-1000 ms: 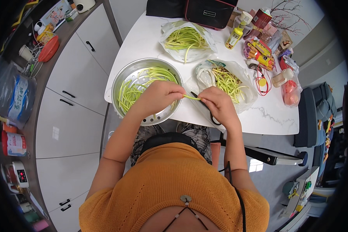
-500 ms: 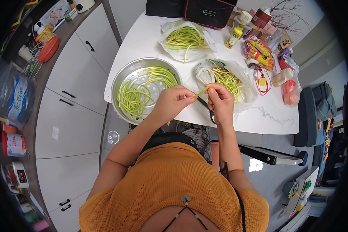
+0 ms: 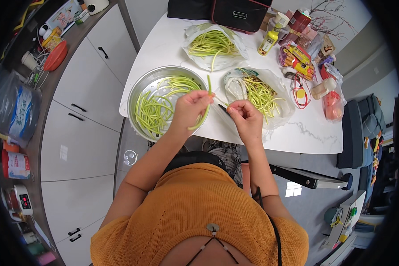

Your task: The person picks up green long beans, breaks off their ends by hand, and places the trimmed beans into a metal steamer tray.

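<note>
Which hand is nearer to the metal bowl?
Left. The left hand hovers over the metal bowl rim, holding a green stem; the right hand is beside it, over the table.

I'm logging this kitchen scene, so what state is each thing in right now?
Left hand: shut on a green stem, over the metal bowl's edge.
Right hand: pinching the stem's thin end.
Metal bowl: partly filled with green stems.
Near plastic bag: open, stems inside.
Far plastic bag: open, stems inside.
Yellow bottle: upright, capped.
</note>
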`<action>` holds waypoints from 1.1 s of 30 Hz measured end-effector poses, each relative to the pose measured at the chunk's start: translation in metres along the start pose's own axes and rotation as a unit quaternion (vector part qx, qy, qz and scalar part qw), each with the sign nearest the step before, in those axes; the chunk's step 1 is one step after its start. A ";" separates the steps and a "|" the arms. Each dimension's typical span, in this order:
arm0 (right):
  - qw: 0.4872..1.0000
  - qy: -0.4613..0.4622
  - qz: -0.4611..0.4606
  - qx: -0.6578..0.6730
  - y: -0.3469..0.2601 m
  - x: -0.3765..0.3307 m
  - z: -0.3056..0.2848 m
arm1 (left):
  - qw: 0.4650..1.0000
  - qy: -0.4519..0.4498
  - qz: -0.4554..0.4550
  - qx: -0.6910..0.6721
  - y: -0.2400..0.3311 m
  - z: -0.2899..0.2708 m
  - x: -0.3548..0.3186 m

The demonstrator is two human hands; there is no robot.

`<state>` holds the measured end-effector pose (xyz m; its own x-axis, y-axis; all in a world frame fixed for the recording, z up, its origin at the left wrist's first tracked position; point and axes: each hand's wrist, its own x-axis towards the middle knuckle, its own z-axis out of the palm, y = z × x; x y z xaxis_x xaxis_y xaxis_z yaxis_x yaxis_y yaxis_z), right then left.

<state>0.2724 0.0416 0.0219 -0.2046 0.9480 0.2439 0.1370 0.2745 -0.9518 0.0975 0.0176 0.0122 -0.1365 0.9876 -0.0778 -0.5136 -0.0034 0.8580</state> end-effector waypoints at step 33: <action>0.996 -0.069 0.053 0.004 0.001 0.027 -0.052 | 0.949 0.001 0.278 0.152 0.035 0.003 -0.011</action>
<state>0.3172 0.0764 0.0368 -0.3214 0.9399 0.1152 0.1572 0.1730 -0.9723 0.0833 0.0067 0.0444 -0.3168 0.8463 0.4283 -0.0936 -0.4773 0.8738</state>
